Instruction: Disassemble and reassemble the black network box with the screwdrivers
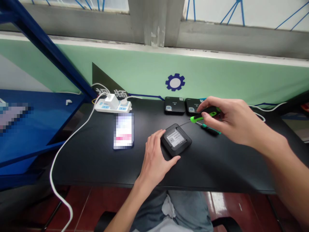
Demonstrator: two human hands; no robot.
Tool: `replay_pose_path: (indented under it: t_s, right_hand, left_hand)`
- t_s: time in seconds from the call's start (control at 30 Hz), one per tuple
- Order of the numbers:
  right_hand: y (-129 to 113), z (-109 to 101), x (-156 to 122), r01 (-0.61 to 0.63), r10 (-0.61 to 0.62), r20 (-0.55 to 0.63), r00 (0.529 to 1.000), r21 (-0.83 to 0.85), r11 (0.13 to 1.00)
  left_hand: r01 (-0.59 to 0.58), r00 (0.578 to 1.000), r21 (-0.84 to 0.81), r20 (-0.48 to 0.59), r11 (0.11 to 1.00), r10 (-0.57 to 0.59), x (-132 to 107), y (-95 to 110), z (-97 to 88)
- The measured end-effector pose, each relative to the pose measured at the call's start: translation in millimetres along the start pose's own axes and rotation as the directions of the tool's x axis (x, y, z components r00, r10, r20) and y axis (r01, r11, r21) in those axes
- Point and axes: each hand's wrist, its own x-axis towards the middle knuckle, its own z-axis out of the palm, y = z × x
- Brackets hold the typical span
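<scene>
left hand (153, 153) — holding black box (175, 139) sides | right hand (229, 117) — gripping green screwdriver (194, 119) | desk edge (101, 183) well apart

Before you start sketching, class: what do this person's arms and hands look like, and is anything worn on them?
The left hand and right hand are ungloved, the fingers slender, no ring or watch visible. The forearms are bare, with no sleeves in view.

The screwdriver (196, 119) is lime and black, the box (186, 141) black, its label (175, 138) white.
</scene>
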Motion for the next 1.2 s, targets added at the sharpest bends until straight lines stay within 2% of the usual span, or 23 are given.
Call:
replay_pose_path:
  t_s: [0.23, 0.4, 0.6, 0.8, 1.07, 1.2]
  right_hand:
    - [-6.0, -1.3, 26.1, 0.137, -0.128, 0.084, 0.988, -0.11, 0.984]
    - [-13.1, 3.7, 42.3, 0.153, -0.133, 0.095, 0.987, -0.239, 0.959]
    - [-18.7, -1.8, 53.3, 0.289, -0.263, 0.189, 0.946, -0.128, 0.949]
    - [-17.5, 0.8, 54.8, 0.259, -0.223, 0.174, 0.959, -0.23, 0.938]
    - [-16.7, -2.9, 53.1, 0.25, -0.213, 0.223, 0.951, -0.154, 0.956]
    - [-15.6, 1.0, 55.0, 0.222, -0.188, 0.18, 0.966, -0.188, 0.957]
  left_hand:
    - [-0.003, 1.0, 0.025, -0.013, 1.0, 0.003, -0.6, -1.9, 0.2]
    - [0.004, 1.0, 0.041, -0.016, 0.999, -0.003, -0.2, -2.7, -0.2]
    - [-0.011, 1.0, 0.047, -0.016, 0.999, 0.012, -0.1, -3.8, 0.0]
    - [-0.007, 1.0, 0.047, -0.011, 0.999, 0.008, 0.3, -3.7, -0.3]
    - [0.001, 1.0, 0.045, -0.02, 0.999, 0.0, 0.0, -3.5, -0.9]
    - [0.004, 1.0, 0.048, -0.022, 0.999, -0.003, 0.5, -3.5, -0.4]
